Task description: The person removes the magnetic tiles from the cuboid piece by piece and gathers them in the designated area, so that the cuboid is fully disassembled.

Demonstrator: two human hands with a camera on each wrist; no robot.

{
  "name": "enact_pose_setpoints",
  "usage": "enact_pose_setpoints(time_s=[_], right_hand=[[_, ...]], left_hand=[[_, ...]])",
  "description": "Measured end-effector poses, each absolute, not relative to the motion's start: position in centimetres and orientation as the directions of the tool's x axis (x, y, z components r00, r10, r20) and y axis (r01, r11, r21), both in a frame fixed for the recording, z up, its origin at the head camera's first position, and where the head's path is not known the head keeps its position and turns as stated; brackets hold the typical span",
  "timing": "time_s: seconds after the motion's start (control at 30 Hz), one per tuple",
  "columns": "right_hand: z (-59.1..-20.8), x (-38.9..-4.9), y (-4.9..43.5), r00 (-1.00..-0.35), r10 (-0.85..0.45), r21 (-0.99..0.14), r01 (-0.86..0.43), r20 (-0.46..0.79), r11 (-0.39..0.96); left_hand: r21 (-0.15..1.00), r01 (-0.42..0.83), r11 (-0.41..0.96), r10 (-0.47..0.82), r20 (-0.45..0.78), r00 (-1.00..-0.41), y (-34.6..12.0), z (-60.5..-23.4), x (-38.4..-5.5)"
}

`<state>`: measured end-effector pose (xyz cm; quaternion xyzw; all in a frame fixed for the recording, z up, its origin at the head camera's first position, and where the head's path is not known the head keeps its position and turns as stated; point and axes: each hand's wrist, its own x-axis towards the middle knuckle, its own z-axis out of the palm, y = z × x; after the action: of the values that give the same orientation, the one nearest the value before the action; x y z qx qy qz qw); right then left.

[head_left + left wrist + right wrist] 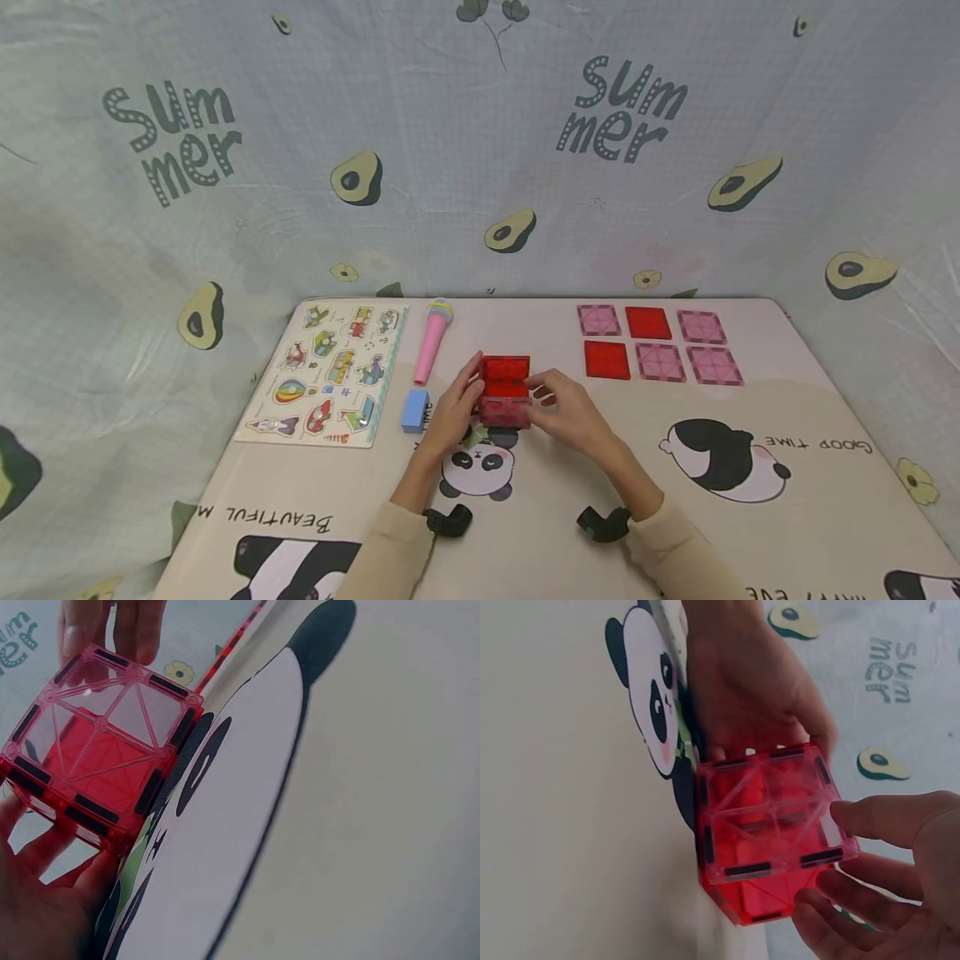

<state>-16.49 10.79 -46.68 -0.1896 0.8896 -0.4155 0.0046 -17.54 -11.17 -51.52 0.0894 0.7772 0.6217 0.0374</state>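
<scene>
A small box (772,817) of see-through red and pink magnetic tiles stands mid-table in the head view. A pink magnetic tile (105,724) with crossing ribs forms its near wall. My left hand (452,408) rests its spread fingers (49,847) against the box's left wall. At the right side, my right hand (570,412) pinches the pink tile's upper corner, with its thumb (877,817) on the edge and its other fingers bent beside the right wall. Through the raised opening, the red inside of the box shows in the head view.
Loose red tiles (607,360) and pink tiles (661,362) lie in two rows at the back right. Left of the box are a blue block (415,412), a pink toy microphone (431,343) and a picture puzzle board (322,375). A patterned cloth (450,108) hangs behind the table.
</scene>
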Motion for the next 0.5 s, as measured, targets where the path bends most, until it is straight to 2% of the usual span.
enact_pose_setpoints(time_s=[0.23,0.5], right_hand=[[-47.1,-16.4,10.1,-0.918,-0.366,-0.717,-0.358,0.154,0.597],[-47.0,-16.2,10.0,-0.913,-0.37,-0.671,-0.385,0.174,0.634]], left_hand=[[0.974,0.084,0.209,0.199,0.042,-0.979,-11.3,-51.3,-17.6],[0.973,0.066,0.222,0.244,0.01,-0.97,-11.4,-47.8,-16.1]])
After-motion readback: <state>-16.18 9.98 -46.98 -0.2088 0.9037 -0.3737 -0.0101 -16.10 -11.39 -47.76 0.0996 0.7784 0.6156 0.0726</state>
